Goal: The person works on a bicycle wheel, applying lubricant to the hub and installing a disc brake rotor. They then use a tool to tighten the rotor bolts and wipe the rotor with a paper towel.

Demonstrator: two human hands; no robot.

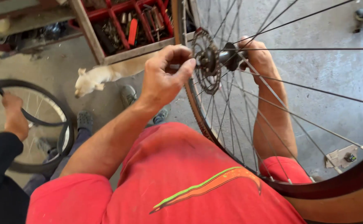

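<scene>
Left hand [165, 76], upper centre of the frame — fingers curled, thumb and fingertips pinched at the axle end beside the sprocket [206, 62]; whatever small part sits in the pinch is too small to tell.

Right hand [258, 58], upper centre-right, seen through the spokes — closed around the hub [230, 54] on the wheel's far side, bracing it.

Bicycle wheel [281, 124] — upright, filling the right half of the frame, its tyre crossing the lower right corner and resting against the wearer's red-shorted lap. Sprocket mounted on the hub, spokes in place and taut-looking, tyre on the rim.

Progress, as judged — the wheel is out of any frame and assembled; work is confined to the axle fitting on the sprocket side, which does not look finished while both hands grip there.

Surroundings — red parts tray [136, 25] full of small tools, top centre; pale dog [94, 79] lying on the concrete floor [339, 74], upper left; a second person's hand [13, 116] on another wheel [28, 124], left edge.
</scene>
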